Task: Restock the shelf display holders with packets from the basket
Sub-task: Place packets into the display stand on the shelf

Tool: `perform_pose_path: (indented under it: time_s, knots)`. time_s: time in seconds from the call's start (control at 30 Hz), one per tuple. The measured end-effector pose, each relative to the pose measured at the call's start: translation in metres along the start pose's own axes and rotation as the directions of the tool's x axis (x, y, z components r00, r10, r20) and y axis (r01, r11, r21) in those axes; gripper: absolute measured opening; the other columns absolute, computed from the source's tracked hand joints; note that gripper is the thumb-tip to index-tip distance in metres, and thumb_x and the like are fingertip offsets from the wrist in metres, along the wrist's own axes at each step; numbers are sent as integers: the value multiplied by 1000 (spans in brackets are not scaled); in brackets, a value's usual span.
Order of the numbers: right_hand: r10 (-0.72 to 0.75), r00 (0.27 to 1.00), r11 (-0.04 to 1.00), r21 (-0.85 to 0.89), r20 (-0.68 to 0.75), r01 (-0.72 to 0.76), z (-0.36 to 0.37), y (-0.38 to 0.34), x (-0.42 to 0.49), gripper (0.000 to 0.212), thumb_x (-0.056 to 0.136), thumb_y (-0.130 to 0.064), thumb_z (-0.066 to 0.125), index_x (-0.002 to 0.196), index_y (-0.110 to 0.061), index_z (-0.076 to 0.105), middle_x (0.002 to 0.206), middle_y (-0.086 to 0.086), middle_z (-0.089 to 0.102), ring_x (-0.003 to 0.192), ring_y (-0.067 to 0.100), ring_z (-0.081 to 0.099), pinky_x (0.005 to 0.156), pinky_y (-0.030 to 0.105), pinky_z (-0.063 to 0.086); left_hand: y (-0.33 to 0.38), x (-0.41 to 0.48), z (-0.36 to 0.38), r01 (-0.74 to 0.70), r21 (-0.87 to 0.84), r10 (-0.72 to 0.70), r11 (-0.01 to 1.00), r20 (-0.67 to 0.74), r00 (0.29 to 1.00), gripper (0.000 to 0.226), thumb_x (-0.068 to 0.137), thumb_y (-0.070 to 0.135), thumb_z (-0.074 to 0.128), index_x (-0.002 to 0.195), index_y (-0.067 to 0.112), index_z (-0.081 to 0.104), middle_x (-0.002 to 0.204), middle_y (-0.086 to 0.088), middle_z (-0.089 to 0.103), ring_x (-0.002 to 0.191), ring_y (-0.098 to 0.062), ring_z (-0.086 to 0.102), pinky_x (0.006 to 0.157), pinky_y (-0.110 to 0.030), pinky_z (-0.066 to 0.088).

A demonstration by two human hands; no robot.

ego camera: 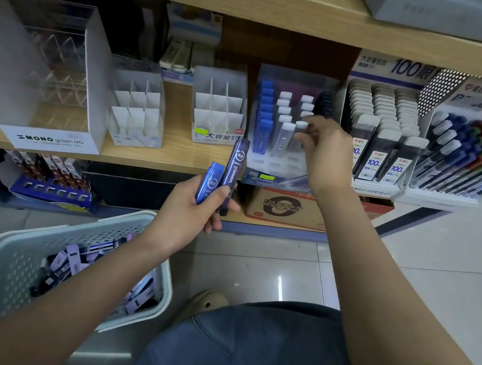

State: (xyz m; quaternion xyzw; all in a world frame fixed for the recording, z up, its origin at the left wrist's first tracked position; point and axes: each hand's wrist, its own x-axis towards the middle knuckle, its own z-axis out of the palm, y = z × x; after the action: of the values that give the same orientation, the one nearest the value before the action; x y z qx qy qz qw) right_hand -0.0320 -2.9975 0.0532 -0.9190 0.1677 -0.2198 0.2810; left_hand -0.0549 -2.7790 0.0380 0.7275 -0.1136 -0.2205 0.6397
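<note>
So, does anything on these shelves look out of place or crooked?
Two things, both on the lower shelf. The blue display box at the left sits tilted, so its packets lean over. The cardboard box below the right hand shows its print upside down.

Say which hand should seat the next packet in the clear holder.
Right. The right hand is at the clear holder, fingers on a white-capped packet; the left hand grips two blue packets, farther from it.
</note>
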Motion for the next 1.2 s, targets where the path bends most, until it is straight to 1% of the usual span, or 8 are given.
perform_pose_path:
  time_s: [0.2,0.3,0.43,0.57,0.63,0.73,0.9,1.2]
  knots:
    - [18,998,999,-34,-53,-20,-5,-6,-7,30,89,-9,58,118,-6,51,122,11,46,91,26,59,77,39,49,2,1,-3,-7,34,7,999,6,1000,11,97,18,46,99,16,57,83,2,72,44,-6,48,44,-17,40]
    - [-4,992,993,118,-123,19,-17,-24,-20,17,95,-20,52,108,-9,55,105,7,55,84,13,54,75,27,46,3,3,-5,-19,57,18,998,14,1000,12,97,18,47,100,16,58,84,2,72,42,-5,44,44,-14,38]
    - [121,955,930,306,271,-205,-18,-57,-42,20,96,-36,47,96,-18,57,77,-13,55,65,3,53,66,23,45,4,6,-5,-48,73,44,996,50,998,15,97,17,47,105,15,60,82,2,72,42,-7,42,46,-13,37]
    - [102,886,860,408,452,-307,-13,-69,-47,20,92,-24,57,100,-5,60,78,2,62,48,-1,53,47,13,42,6,6,-3,-79,85,70,993,102,992,19,97,18,47,111,18,59,83,3,72,42,-7,44,45,-12,37]
    - [93,919,810,508,384,-294,-19,-67,-44,8,94,-17,55,91,-11,58,73,1,60,50,0,53,48,14,44,6,8,-2,-82,103,76,991,66,995,15,97,19,47,103,17,60,82,4,71,41,-6,44,45,-12,37]
    - [124,986,780,604,108,-164,-30,-56,-36,6,96,-14,51,91,-15,55,72,-4,58,56,4,56,56,22,50,5,12,-4,-47,122,48,991,0,999,16,96,22,47,88,17,59,73,7,60,42,-6,41,46,-17,36]
    - [120,972,940,337,-203,-45,-41,-22,-24,8,97,-14,46,91,-17,51,67,-4,58,63,16,60,62,18,47,8,17,-3,-28,92,26,995,22,999,20,95,30,47,81,18,41,66,0,38,47,-9,31,46,-21,29]
    - [139,989,968,219,-54,-124,-35,10,-15,16,96,-8,47,105,-10,59,77,5,59,70,17,57,68,24,47,19,18,9,112,-21,-112,993,4,994,19,98,22,41,81,17,35,56,1,36,42,-6,30,42,-19,28]
